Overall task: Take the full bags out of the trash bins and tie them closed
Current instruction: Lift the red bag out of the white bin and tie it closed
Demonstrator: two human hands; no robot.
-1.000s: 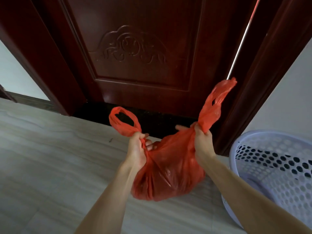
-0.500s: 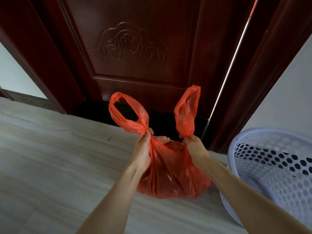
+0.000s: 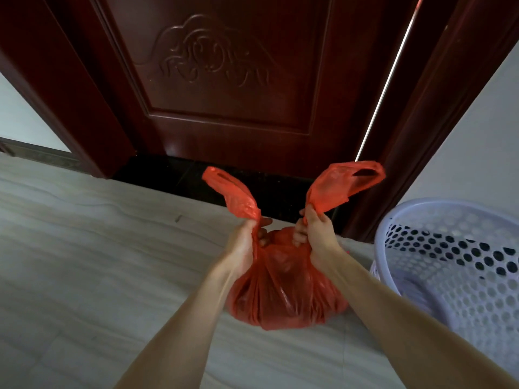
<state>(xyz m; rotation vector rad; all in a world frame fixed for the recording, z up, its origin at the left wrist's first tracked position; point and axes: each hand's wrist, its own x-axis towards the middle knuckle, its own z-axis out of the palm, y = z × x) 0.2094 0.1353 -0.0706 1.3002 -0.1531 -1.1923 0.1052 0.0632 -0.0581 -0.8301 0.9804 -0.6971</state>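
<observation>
I saw the red bag (image 3: 283, 287) out of the bin (image 3: 449, 248), resting on the floor (image 3: 98, 262). My left hand (image 3: 244, 245) and right hand (image 3: 317, 234) each pinched a handle. Thin plastic risked tearing under hard pulling.

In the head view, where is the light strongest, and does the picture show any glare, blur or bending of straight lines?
Head view: strongest light is the thin bright slit along the door's right edge; a soft glare patch sits low on the door; the red bag shows small glossy highlights; the door frame leans from wide-angle distortion; both forearms look slightly blurred.
</observation>
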